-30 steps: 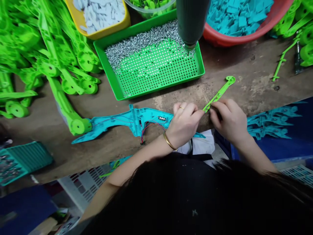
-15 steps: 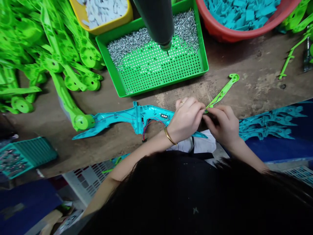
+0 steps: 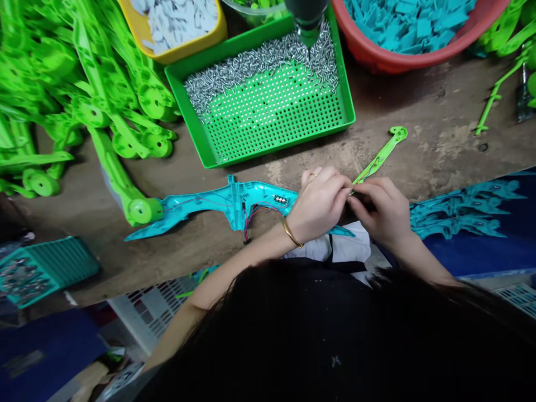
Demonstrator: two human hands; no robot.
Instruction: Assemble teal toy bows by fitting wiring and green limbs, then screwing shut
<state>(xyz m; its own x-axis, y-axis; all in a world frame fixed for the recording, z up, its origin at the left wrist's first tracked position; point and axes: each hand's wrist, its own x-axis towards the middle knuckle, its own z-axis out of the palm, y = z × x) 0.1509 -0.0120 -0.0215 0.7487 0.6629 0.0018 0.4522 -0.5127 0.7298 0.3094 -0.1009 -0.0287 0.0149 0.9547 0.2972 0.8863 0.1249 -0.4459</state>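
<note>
The left hand [image 3: 320, 204] and right hand [image 3: 382, 209] both have their grip clamped on the near end of the green strip [image 3: 379, 157], over the counter [image 3: 422, 139], right of the blue bow-shaped part [image 3: 201, 202].

Screws [image 3: 251, 64] fill the far side of the green tray [image 3: 276, 144].

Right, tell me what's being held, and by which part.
The slim lime-green part, by its end nearest the body: the left hand and right hand pinch there, fingers hiding the exact contact.

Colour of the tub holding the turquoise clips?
The tub is red; the head view shows it best.
</note>
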